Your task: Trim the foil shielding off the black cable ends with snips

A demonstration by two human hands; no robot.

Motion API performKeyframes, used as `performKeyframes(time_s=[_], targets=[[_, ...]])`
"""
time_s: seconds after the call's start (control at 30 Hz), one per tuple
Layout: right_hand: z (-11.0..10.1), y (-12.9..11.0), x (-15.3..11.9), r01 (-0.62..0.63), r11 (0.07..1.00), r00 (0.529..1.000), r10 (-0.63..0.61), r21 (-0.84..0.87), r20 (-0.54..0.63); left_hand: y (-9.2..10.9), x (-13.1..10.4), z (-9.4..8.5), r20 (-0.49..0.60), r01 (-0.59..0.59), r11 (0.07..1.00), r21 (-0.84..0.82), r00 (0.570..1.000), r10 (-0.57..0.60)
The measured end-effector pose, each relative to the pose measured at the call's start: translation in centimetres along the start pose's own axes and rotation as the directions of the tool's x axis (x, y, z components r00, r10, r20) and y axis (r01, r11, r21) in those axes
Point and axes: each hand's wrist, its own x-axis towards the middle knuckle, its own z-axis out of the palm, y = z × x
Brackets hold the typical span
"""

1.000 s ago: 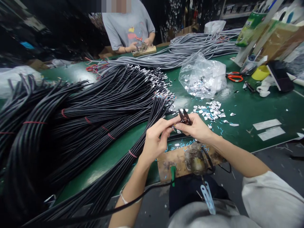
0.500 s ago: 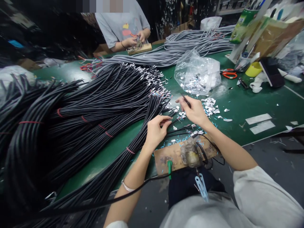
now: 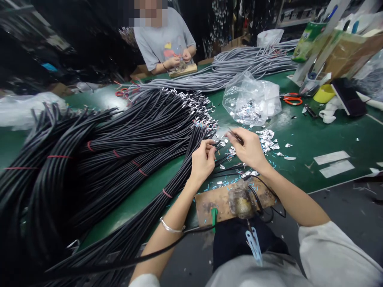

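1. Dark snips (image 3: 236, 137) sit gripped in the right hand (image 3: 247, 148), their long axis slanting from near right to far left.
2. Black cable bundle (image 3: 180, 175) runs near left to far right, passing just left of the left hand (image 3: 203, 161), the nearer one.
3. Left fingertips bunch together; whether they pinch a wire, I cannot tell. Right fingers cover the snips' handles.

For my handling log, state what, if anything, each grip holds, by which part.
Right grip: a dark, slim tool, by the end nearer the palm. Left grip: cannot tell.
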Motion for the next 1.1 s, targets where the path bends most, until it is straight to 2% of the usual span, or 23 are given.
performKeyframes(time_s=[0.03, 0.1, 0.23, 0.33, 0.4, 0.5, 0.6, 0.7, 0.87, 0.97, 1.1], targets=[[0.0, -0.1, -0.1, 0.004, 1.000, 1.000, -0.003, 0.028, -0.030, 0.5, -0.1, -0.5, -0.032, -0.008, 0.994, -0.109, 0.999, 0.004], [0.1, -0.3, -0.3, -0.012, 0.994, 0.999, 0.016, 0.109, -0.040, 1.4, -0.4, -1.3, -0.085, -0.056, 0.980, -0.192, 0.996, 0.040], [0.3, -0.7, -0.5, -0.126, 0.945, 0.992, 0.112, 0.302, 0.063, 2.5, -1.3, -2.1, -0.153, -0.105, 0.981, -0.163, 0.985, 0.080], [0.4, -1.0, -0.5, -0.176, 0.910, 0.982, 0.137, 0.375, 0.129, 2.6, -1.8, -2.4, -0.157, -0.103, 0.980, -0.169, 0.985, 0.077], [0.5, -1.3, -0.6, -0.153, 0.920, 0.985, 0.114, 0.360, 0.127, 2.6, -2.0, -2.7, -0.149, -0.105, 0.980, -0.168, 0.986, 0.080], [0.7, -1.8, -0.9, -0.050, 0.951, 0.998, 0.034, 0.306, 0.057, 2.7, -2.4, -2.8, -0.163, -0.109, 0.979, -0.171, 0.983, 0.081], [0.9, -2.1, -1.4, 0.050, 0.967, 0.999, -0.050, 0.251, -0.005, 2.9, -2.7, -2.8, -0.177, -0.063, 0.962, -0.265, 0.984, 0.015], [1.0, -2.2, -1.6, 0.103, 0.967, 0.994, -0.105, 0.233, -0.003, 3.1, -2.8, -2.8, -0.145, -0.001, 0.928, -0.373, 0.988, -0.057], [1.0, -2.3, -1.6, 0.049, 0.962, 0.997, -0.063, 0.268, 0.044, 3.1, -2.9, -3.0, -0.077, 0.069, 0.879, -0.471, 0.990, -0.118], [0.7, -2.6, -1.5, 0.014, 0.965, 0.999, -0.022, 0.263, 0.025, 3.1, -2.9, -3.2, -0.113, 0.050, 0.893, -0.447, 0.987, -0.111], [0.3, -3.0, -1.5, 0.039, 0.965, 0.999, -0.034, 0.260, -0.020, 3.2, -2.7, -3.6, -0.148, 0.012, 0.921, -0.389, 0.986, -0.075]])
